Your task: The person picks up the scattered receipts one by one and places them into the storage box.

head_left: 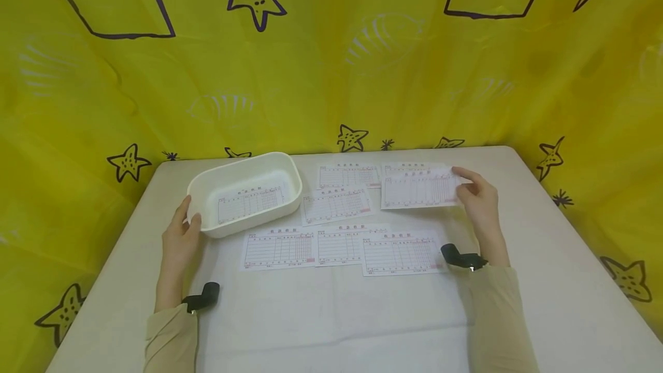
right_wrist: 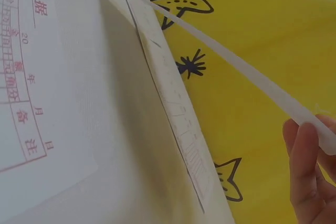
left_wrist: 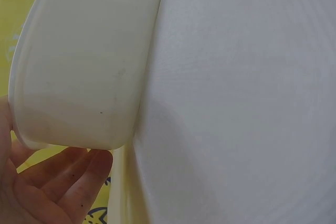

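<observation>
At the back right, my right hand (head_left: 479,197) pinches the right edge of a printed receipt slip (head_left: 419,190) between thumb and fingers. The slip is lifted off the table, partly covering another receipt slip (head_left: 411,166) behind it. In the right wrist view, the held slip (right_wrist: 236,64) appears nearly edge-on. My left hand (head_left: 179,240) holds the left end of a white plastic box (head_left: 248,224), with fingertips (left_wrist: 97,169) against its outer wall in the left wrist view. Inside the box lies at least one receipt slip (head_left: 251,201).
More receipt slips lie on the white-covered table (head_left: 331,315): one at the back (head_left: 348,176), a middle slip (head_left: 336,205), and a front row with a left slip (head_left: 278,248), a centre slip (head_left: 339,246) and an overlapping right slip (head_left: 401,253). A yellow curtain (head_left: 311,73) hangs behind.
</observation>
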`<action>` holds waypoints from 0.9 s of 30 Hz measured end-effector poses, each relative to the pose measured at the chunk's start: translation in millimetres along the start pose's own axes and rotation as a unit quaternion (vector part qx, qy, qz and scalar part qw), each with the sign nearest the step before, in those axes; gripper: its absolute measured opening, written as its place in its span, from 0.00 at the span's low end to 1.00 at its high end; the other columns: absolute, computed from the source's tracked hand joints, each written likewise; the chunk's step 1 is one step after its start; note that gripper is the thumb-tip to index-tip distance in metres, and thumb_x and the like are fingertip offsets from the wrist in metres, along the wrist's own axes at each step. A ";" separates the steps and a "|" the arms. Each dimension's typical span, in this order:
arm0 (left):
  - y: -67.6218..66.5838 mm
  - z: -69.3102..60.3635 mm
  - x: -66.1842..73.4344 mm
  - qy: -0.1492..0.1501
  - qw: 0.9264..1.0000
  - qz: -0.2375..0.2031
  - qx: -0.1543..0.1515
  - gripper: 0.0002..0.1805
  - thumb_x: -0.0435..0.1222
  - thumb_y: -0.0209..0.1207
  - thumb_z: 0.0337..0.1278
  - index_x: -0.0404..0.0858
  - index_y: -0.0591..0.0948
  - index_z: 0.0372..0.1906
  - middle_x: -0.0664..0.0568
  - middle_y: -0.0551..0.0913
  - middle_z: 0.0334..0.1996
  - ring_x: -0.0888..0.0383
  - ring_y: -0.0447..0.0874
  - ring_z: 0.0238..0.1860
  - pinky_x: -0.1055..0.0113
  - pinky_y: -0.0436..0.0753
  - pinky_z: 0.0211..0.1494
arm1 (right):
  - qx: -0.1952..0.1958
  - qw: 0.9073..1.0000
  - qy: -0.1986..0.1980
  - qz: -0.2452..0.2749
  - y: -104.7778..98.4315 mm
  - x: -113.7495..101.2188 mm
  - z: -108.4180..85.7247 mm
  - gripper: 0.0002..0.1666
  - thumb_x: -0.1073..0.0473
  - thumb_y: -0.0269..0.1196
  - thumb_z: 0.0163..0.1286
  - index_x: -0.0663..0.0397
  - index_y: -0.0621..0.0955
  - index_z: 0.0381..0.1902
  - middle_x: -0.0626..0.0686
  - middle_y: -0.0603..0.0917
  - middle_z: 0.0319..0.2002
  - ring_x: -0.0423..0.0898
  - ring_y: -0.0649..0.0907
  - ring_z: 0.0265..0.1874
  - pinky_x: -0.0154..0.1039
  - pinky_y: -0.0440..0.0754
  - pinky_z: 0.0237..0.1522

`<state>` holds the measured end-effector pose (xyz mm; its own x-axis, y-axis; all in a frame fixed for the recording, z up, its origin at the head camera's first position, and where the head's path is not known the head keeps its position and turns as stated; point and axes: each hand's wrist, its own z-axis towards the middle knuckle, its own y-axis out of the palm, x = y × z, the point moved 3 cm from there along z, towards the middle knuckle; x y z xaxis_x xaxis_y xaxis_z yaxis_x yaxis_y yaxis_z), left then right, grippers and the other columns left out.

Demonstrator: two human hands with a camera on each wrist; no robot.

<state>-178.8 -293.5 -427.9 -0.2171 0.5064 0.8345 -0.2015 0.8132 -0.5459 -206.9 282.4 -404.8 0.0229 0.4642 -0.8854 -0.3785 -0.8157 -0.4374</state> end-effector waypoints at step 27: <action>0.3 -0.5 -0.1 -0.001 1.000 -0.001 -0.002 0.32 0.51 0.37 0.72 0.58 0.46 0.77 0.53 0.45 0.78 0.34 0.52 0.74 0.41 0.58 0.74 | 0.040 0.996 -0.054 0.063 62.3 -53.4 -1.5 0.24 0.68 0.50 0.68 0.52 0.78 0.60 0.53 0.79 0.61 0.42 0.74 0.41 0.21 0.72 0.34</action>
<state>-178.4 -293.1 -428.1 -0.2189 0.5044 0.8353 -0.1990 0.8150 -0.5443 -230.3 206.2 -385.0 -0.1274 0.3983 -0.9083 -0.4445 -0.8416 -0.3068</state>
